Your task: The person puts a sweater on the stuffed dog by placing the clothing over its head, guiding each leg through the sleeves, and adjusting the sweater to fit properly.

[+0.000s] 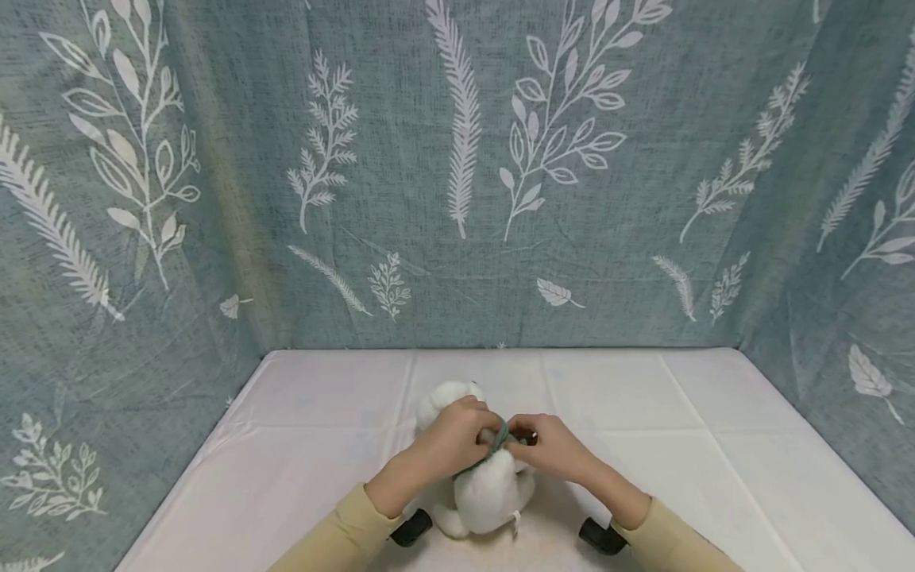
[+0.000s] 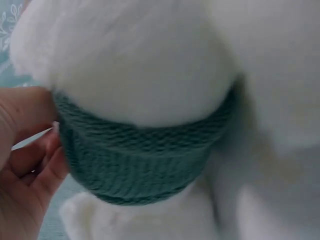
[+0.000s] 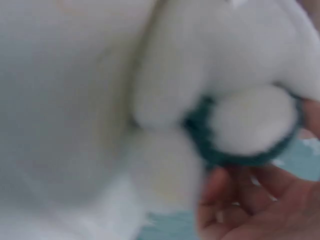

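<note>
A white plush animal (image 1: 486, 500) is on the white table, its small white tag at the near side. Around it is a teal-green knitted garment (image 1: 499, 435), which shows in the left wrist view as a ribbed knit band (image 2: 142, 167) across the white fur. My left hand (image 1: 457, 433) pinches the garment's left edge between thumb and fingers. On the other side, my right hand (image 1: 550, 446) grips the knit with thumb and fingers. In the right wrist view a green knit opening (image 3: 200, 127) encircles a rounded white part of the toy. Much of the plush's head is behind my left hand.
White cloth with fold lines covers the table (image 1: 322, 445). A blue-green curtain (image 1: 400, 183) with white leaf prints hangs behind and at both sides. Black wrist devices sit under my left wrist (image 1: 411, 528) and right wrist (image 1: 602, 536).
</note>
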A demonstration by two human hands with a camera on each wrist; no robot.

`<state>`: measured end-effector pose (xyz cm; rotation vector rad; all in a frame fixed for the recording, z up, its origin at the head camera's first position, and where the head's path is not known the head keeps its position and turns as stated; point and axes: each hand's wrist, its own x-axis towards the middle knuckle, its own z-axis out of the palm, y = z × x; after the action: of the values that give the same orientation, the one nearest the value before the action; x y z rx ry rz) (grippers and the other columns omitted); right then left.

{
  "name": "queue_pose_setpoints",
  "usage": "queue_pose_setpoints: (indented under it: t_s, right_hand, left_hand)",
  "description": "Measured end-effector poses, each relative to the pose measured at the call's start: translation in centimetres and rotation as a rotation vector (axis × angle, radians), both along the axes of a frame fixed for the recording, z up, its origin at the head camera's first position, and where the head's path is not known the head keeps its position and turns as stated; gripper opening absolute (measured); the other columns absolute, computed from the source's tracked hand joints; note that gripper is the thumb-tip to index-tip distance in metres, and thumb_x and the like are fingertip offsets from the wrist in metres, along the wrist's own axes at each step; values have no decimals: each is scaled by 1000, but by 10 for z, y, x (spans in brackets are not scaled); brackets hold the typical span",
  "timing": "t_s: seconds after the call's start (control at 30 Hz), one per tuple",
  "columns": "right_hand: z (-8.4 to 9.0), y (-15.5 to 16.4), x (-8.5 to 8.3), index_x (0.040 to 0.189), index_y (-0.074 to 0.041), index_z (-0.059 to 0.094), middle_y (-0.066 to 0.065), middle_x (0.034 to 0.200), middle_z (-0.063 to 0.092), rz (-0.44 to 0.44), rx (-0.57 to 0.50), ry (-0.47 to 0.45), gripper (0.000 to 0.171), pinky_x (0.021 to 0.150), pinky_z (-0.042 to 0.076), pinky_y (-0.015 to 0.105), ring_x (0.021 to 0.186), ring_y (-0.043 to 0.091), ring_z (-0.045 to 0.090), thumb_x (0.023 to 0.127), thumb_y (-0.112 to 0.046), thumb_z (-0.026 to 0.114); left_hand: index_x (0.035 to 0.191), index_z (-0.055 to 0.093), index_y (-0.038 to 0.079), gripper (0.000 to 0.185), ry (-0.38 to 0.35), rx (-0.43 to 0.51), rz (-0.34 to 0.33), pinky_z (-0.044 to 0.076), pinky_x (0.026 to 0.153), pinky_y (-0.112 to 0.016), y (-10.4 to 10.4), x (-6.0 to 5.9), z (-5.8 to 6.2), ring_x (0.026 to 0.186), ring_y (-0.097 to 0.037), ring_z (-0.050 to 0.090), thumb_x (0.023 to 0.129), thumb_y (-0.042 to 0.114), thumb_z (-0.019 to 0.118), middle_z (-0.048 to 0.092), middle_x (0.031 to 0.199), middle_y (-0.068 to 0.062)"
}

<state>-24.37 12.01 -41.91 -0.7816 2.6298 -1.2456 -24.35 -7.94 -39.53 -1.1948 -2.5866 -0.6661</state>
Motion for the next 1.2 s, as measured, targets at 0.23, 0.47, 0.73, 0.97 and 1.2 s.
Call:
queue_pose_setpoints:
  t_s: [0.23,0.47,0.73,0.97,1.2]
  right_hand:
    - [24,-3,11,88,-11,62,-4,79,64,-62,196,99,14,59,47,23,69,7,58,85,-22,69]
    - [34,-1,18,79,-11,56,-5,67,57,-44,187,95,18,52,45,21,58,6,53,81,-8,74]
    - [21,3,10,70,-12,55,-8,59,51,44,183,14,24,49,40,20,53,4,47,75,-5,77]
    - [13,3,4,67,-11,56,-8,58,50,98,202,-2,24,50,39,20,52,4,45,71,0,78]
    - [15,-1,4,66,-12,56,-7,58,51,150,276,6,25,51,40,20,52,4,46,72,0,78]
  left_hand:
    - [86,71,10,12,-43,105,18,38,60,-15,0,-4,-9,67,-6,42,77,2,71,62,76,1]
    - [88,72,10,15,-101,175,12,39,58,-16,-6,-12,-16,66,-5,43,75,2,71,57,73,5]
    - [85,71,13,17,-263,260,-6,40,54,-17,-11,-19,-22,59,-2,44,73,2,69,56,68,5]
    - [85,72,11,15,-469,442,32,41,57,-20,-17,-23,-30,61,-5,46,77,-1,67,59,71,1]
    - [87,71,7,15,-560,449,50,40,57,-22,-20,-15,-17,62,-7,45,78,-3,65,57,72,0]
